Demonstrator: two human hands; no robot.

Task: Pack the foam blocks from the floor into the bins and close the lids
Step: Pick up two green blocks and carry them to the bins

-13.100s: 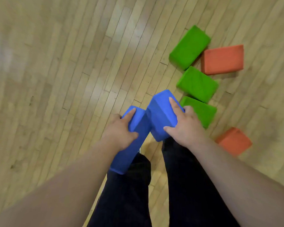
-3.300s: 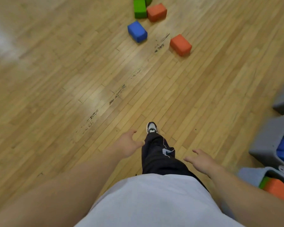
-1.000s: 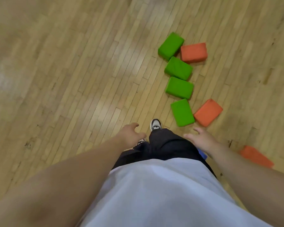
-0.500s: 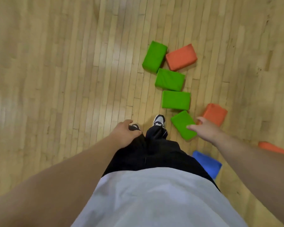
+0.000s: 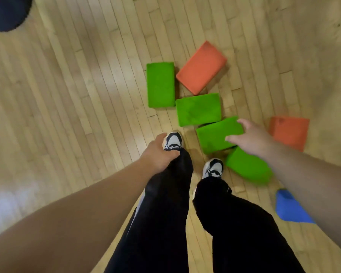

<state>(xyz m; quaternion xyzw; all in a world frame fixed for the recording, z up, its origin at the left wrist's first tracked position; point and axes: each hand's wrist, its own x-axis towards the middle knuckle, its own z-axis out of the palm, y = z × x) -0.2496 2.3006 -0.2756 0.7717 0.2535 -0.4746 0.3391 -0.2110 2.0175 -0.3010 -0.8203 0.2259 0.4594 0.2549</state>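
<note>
We stand over a cluster of foam blocks on the floor (image 5: 67,99). No bin or lid shows in this view, so we cannot say how much is already packed. What we can say is that seven blocks are left lying here.

Four are green, in a loose row leading away from our feet. The near green (image 5: 248,168) lies just beside our right shoe (image 5: 214,168). The third green (image 5: 213,136) is against it, the second green (image 5: 198,109) lies beyond that, and the far green (image 5: 160,84) sits at the second one's left corner. One orange (image 5: 202,67) lies tilted, its corners close against the far green and the second green. The other orange (image 5: 288,133) sits apart to the right. A blue (image 5: 289,207) lies nearer us, partly hidden behind our right forearm.

Our right hand (image 5: 250,138) is wide, fingers spread and relaxed, over the right end of the third green. It holds nothing, and we cannot tell whether the fingers touch the foam. Our left hand (image 5: 159,154) rests against the left trouser leg (image 5: 165,203) above the shoe. Its fingers are hidden behind the cloth, so we cannot tell whether it grips the fabric or only leans there.

We judge the step in hand to be picking up the third green. By our reckoning much is left: all seven blocks must go to the bins, and the lids come after. A dark round thing (image 5: 6,10) shows at the far left of the floor; we cannot tell what it is.
</note>
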